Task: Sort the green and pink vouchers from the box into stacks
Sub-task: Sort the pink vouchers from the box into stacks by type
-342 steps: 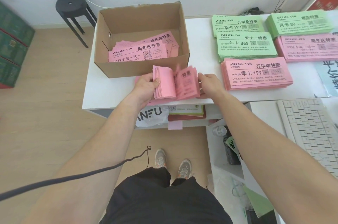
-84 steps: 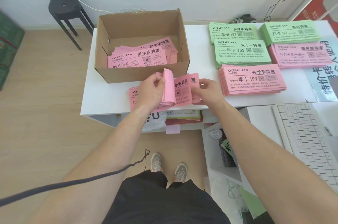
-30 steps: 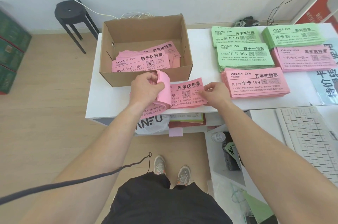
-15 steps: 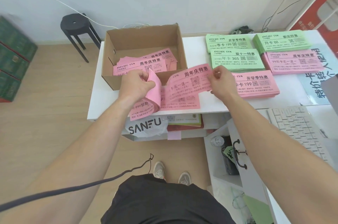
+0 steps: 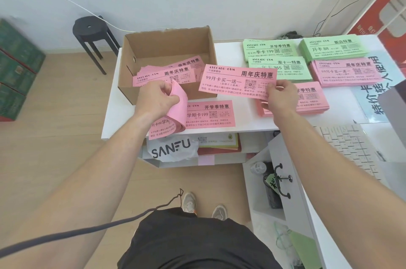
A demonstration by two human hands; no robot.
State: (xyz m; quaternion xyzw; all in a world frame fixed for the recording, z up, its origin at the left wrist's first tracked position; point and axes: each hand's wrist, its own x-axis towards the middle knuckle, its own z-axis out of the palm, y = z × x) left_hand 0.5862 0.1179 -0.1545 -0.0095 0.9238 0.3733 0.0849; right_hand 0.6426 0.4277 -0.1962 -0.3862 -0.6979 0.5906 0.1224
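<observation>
My right hand (image 5: 280, 98) pinches a single pink voucher (image 5: 232, 81) by its right end and holds it flat in the air, between the cardboard box (image 5: 197, 46) and the sorted stacks. My left hand (image 5: 156, 101) grips a folded-back bundle of pink vouchers (image 5: 178, 110) at the table's front edge. A flat pink voucher (image 5: 211, 114) lies under that bundle. More pink vouchers (image 5: 167, 74) lie in the box. Sorted stacks sit on the right: three green stacks (image 5: 269, 48) (image 5: 283, 67) (image 5: 334, 50), and two pink stacks (image 5: 347, 72) (image 5: 312, 99).
The white table (image 5: 116, 110) holds everything. A white keyboard (image 5: 349, 147) lies at the right on a lower desk. A black stool (image 5: 92, 33) stands behind the box on the left. A white SANFU bag (image 5: 171, 151) sits on the shelf below. Green crates (image 5: 15, 66) line the left wall.
My right hand has pulled one pink voucher off the bundle and lifted it up and to the right. My left hand keeps the rest folded back in the same place.
</observation>
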